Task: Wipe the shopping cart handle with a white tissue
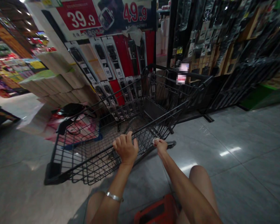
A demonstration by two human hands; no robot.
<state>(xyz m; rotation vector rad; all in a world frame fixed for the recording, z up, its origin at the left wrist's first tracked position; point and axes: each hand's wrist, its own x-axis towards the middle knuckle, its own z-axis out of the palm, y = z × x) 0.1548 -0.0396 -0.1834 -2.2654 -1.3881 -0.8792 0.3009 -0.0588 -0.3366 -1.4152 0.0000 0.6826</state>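
Observation:
A black wire shopping cart [91, 160] stands sideways before me, its basket bare in the part I can see. My left hand [126, 147] is closed over the top rail of its near side, and a silver band circles that wrist. Lower and to the right, my right hand [161, 145] is closed in a pinch at the near basket wires. Between its fingertips shows a small whitish piece [156, 141], perhaps a folded wipe; its kind is unclear. The cart's handle [177, 71] is at the far right end, with a blurred patch over it.
Behind the cart hangs a rack of packaged goods [112, 53] under price signs [81, 17]. Stacked paper packs [58, 81] and a pink bag [81, 129] are at left. An orange object [156, 211] lies between my knees on the grey tiled floor [247, 155].

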